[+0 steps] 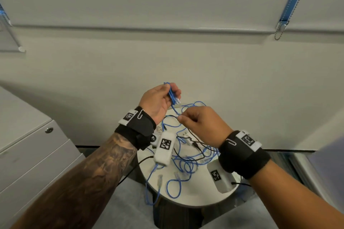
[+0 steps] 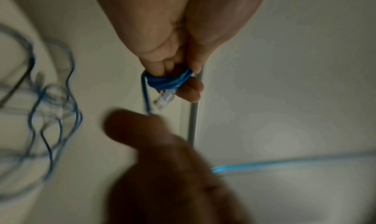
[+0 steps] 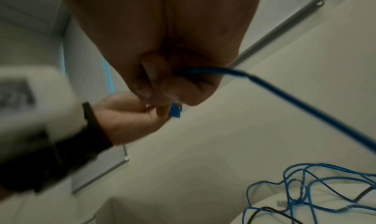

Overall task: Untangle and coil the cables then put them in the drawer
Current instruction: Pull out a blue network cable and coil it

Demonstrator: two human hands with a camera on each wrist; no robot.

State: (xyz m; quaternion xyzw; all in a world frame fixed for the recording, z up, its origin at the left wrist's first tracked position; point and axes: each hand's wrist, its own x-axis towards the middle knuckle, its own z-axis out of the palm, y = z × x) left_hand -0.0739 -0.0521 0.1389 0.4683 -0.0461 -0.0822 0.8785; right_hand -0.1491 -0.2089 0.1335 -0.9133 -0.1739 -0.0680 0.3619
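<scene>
My left hand (image 1: 163, 96) is raised above the round table and grips a small coil of blue cable (image 1: 172, 95), its clear plug (image 2: 163, 98) hanging out below the fingers (image 2: 190, 89). My right hand (image 1: 188, 119) sits just below and to the right, pinching the same blue cable (image 3: 213, 70) between thumb and fingers. The strand runs from that pinch down into a tangle of blue cables (image 1: 183, 165) mixed with black cables (image 1: 197, 147) on the table top. The grey drawer cabinet (image 1: 31, 154) at the left has its drawers closed.
The small round white table (image 1: 197, 195) stands close against a pale wall. Loose clear plugs (image 1: 159, 179) and blue loops hang over its front-left edge. A lock (image 1: 48, 129) marks the cabinet's top drawer. A window blind with a bead chain (image 1: 279, 32) hangs above.
</scene>
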